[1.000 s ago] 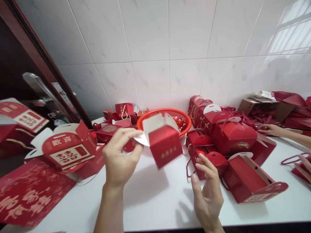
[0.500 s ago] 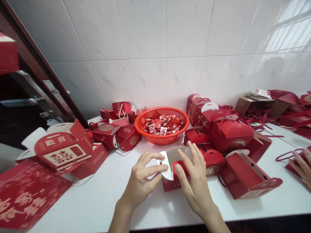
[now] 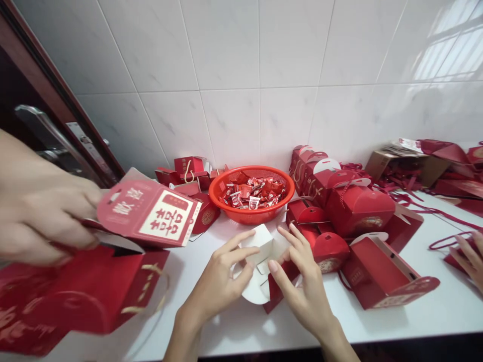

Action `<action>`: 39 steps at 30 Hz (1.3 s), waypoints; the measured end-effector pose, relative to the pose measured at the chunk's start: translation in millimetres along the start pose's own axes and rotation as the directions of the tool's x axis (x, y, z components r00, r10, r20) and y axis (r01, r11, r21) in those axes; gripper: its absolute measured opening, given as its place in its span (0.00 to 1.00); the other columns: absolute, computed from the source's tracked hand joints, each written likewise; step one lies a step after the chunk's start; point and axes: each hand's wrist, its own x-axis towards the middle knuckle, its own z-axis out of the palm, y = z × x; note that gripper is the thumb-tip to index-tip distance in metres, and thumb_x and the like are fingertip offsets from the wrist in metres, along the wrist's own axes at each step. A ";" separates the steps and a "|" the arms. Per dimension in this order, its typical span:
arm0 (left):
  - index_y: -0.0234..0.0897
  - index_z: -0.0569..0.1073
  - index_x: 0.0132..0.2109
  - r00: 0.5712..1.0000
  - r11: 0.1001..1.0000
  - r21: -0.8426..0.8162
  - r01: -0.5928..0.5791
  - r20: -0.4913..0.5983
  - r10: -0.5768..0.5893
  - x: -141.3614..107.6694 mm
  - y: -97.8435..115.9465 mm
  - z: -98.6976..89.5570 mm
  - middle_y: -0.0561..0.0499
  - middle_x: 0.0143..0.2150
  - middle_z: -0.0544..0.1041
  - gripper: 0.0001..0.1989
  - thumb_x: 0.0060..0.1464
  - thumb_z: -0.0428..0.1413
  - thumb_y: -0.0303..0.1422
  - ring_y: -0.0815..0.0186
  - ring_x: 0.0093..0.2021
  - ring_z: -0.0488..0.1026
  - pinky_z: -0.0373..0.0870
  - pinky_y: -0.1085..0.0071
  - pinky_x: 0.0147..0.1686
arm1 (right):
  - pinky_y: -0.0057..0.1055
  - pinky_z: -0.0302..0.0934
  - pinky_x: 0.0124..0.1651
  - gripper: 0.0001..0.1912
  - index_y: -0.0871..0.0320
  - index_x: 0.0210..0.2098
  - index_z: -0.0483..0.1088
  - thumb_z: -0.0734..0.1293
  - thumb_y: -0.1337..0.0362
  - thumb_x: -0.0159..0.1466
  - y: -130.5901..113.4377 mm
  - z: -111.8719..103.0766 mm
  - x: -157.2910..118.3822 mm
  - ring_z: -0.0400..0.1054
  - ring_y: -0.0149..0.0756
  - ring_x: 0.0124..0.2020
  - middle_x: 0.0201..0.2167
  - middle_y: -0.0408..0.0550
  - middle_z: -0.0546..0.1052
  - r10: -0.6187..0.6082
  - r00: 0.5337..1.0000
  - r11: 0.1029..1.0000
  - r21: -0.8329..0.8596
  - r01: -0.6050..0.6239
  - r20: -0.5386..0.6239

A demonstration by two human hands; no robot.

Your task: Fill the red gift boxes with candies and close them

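Open box: set at lower centre, a small red box with its white inside tilted toward the camera – presumably so that flaps and interior can be reached.
Left hand: bent around the white flaps by the left hand; a firm pinch cannot be told.
Right hand: curved along the red side by the right hand, likely for steadying – firmness cannot be told.
Red basket: placed just beyond, centre frame, the basket holding wrapped pieces, seemingly within reach.
Frame left: a lettered box is held by another person's hand.
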 end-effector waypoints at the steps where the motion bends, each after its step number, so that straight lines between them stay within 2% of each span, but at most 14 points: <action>1: 0.42 0.82 0.52 1.000 1.000 0.005 0.019 -0.003 -0.018 0.6 -0.7 0.6 0.43 0.66 0.72 0.16 0.59 0.55 0.33 0.53 0.59 0.75 0.77 0.62 0.51 | 0.55 0.59 0.65 0.12 0.55 0.29 0.68 0.66 0.60 0.70 -0.4 -3.5 -0.3 0.56 0.51 0.71 0.63 0.54 0.72 -0.001 1.000 1.000 0.020 0.001 -0.005; 4: 0.42 0.80 0.55 0.997 0.997 0.034 0.069 0.016 -0.069 0.8 -5.7 1.1 0.42 0.68 0.69 0.19 0.57 0.59 0.36 0.50 0.62 0.73 0.78 0.60 0.51 | 0.54 0.62 0.64 0.17 0.56 0.24 0.65 0.67 0.61 0.69 -0.6 -18.3 -2.6 0.58 0.52 0.70 0.62 0.54 0.73 0.005 1.000 0.998 0.058 -0.006 0.022; 6: 0.43 0.79 0.57 0.993 0.993 0.050 0.104 0.045 -0.106 0.3 -10.3 0.6 0.42 0.67 0.71 0.20 0.58 0.59 0.40 0.49 0.63 0.71 0.75 0.57 0.56 | 0.54 0.62 0.64 0.14 0.55 0.26 0.68 0.68 0.60 0.68 1.1 -29.4 -6.1 0.58 0.53 0.70 0.63 0.53 0.72 -0.001 0.995 0.999 0.043 -0.003 0.099; 8: 0.43 0.77 0.60 0.986 0.990 0.045 0.137 0.087 -0.140 0.2 -14.8 0.4 0.43 0.65 0.73 0.22 0.60 0.58 0.42 0.50 0.64 0.71 0.70 0.55 0.61 | 0.54 0.64 0.63 0.07 0.53 0.39 0.75 0.69 0.57 0.67 4.4 -38.2 -11.5 0.56 0.54 0.71 0.66 0.53 0.68 -0.016 0.981 0.999 -0.026 0.022 0.195; 11: 0.43 0.74 0.63 0.977 0.985 -0.010 0.173 0.129 -0.171 1.3 -20.5 1.4 0.44 0.63 0.75 0.24 0.62 0.56 0.44 0.52 0.62 0.72 0.69 0.56 0.62 | 0.53 0.68 0.60 0.27 0.49 0.62 0.67 0.70 0.52 0.66 11.3 -41.2 -22.0 0.52 0.56 0.73 0.71 0.54 0.61 -0.048 0.959 0.979 -0.176 0.100 0.279; 13: 0.44 0.75 0.62 0.974 0.980 -0.056 0.190 0.135 -0.181 2.4 -23.9 2.5 0.45 0.61 0.77 0.24 0.62 0.56 0.44 0.52 0.60 0.74 0.71 0.58 0.59 | 0.53 0.69 0.59 0.32 0.49 0.67 0.61 0.69 0.51 0.67 15.4 -35.8 -29.0 0.49 0.57 0.74 0.72 0.55 0.58 -0.060 0.959 0.959 -0.251 0.133 0.278; 19: 0.44 0.76 0.60 0.970 0.984 -0.068 0.165 0.192 -0.149 8.8 -27.5 -2.5 0.47 0.58 0.80 0.21 0.64 0.55 0.44 0.54 0.54 0.78 0.77 0.64 0.50 | 0.60 0.67 0.58 0.33 0.55 0.68 0.60 0.66 0.48 0.68 20.0 -12.4 -36.4 0.36 0.64 0.75 0.74 0.61 0.53 -0.054 0.972 0.926 -0.353 0.134 0.227; 23: 0.42 0.78 0.57 0.983 0.995 0.008 0.101 0.156 -0.101 25.4 -18.8 -14.7 0.45 0.59 0.79 0.21 0.63 0.55 0.45 0.54 0.57 0.76 0.73 0.61 0.56 | 0.62 0.63 0.61 0.26 0.55 0.62 0.64 0.65 0.50 0.70 21.0 -3.5 -30.3 0.42 0.63 0.75 0.72 0.60 0.57 -0.048 0.982 0.942 -0.318 0.105 0.182; 25: 0.41 0.79 0.56 0.995 0.998 0.021 0.066 0.078 -0.068 41.9 -14.7 -20.7 0.45 0.59 0.79 0.20 0.63 0.55 0.45 0.54 0.59 0.75 0.70 0.59 0.59 | 0.60 0.62 0.63 0.22 0.55 0.60 0.66 0.65 0.53 0.70 22.3 1.7 -27.5 0.46 0.60 0.74 0.71 0.59 0.59 -0.047 0.991 0.957 -0.278 0.081 0.127; 28: 0.39 0.80 0.53 0.999 0.999 0.020 0.026 -0.022 -0.025 79.6 -15.2 -27.1 0.45 0.55 0.81 0.18 0.62 0.55 0.42 0.56 0.56 0.77 0.71 0.61 0.58 | 0.56 0.62 0.64 0.19 0.55 0.57 0.66 0.66 0.56 0.70 25.5 10.9 -26.4 0.50 0.56 0.73 0.69 0.59 0.62 -0.060 0.997 0.975 -0.211 0.068 0.048; 30: 0.38 0.81 0.52 0.999 0.996 0.073 0.046 -0.019 -0.045 111.8 -21.6 -28.8 0.47 0.54 0.82 0.17 0.62 0.54 0.39 0.58 0.55 0.78 0.72 0.65 0.57 | 0.56 0.62 0.63 0.17 0.55 0.56 0.67 0.66 0.57 0.70 28.0 16.3 -27.5 0.52 0.55 0.72 0.68 0.59 0.63 -0.071 0.997 0.982 -0.176 0.071 0.005; 34: 0.38 0.80 0.53 0.971 0.926 0.316 0.206 0.054 -0.234 176.8 -44.4 -23.4 0.49 0.55 0.81 0.16 0.64 0.51 0.29 0.62 0.55 0.77 0.71 0.72 0.56 | 0.56 0.62 0.63 0.15 0.54 0.54 0.68 0.66 0.58 0.69 30.9 21.8 -30.8 0.55 0.55 0.71 0.66 0.57 0.66 -0.074 0.996 0.989 -0.131 0.066 -0.052; 36: 0.38 0.79 0.53 0.947 0.882 0.395 0.257 0.081 -0.312 202.2 -56.1 -16.3 0.46 0.55 0.80 0.14 0.63 0.53 0.26 0.59 0.57 0.76 0.70 0.69 0.57 | 0.54 0.63 0.63 0.15 0.54 0.54 0.68 0.66 0.58 0.69 30.9 22.5 -31.5 0.56 0.54 0.70 0.66 0.56 0.66 -0.074 0.995 0.990 -0.121 0.066 -0.063; 39: 0.37 0.74 0.56 0.896 0.801 0.519 0.300 0.135 -0.423 229.3 -68.9 -5.1 0.43 0.57 0.76 0.15 0.64 0.58 0.34 0.56 0.55 0.75 0.74 0.57 0.53 | 0.52 0.64 0.62 0.14 0.53 0.53 0.69 0.66 0.59 0.69 30.8 23.0 -31.4 0.59 0.53 0.68 0.65 0.56 0.67 -0.086 0.993 0.990 -0.122 0.076 -0.079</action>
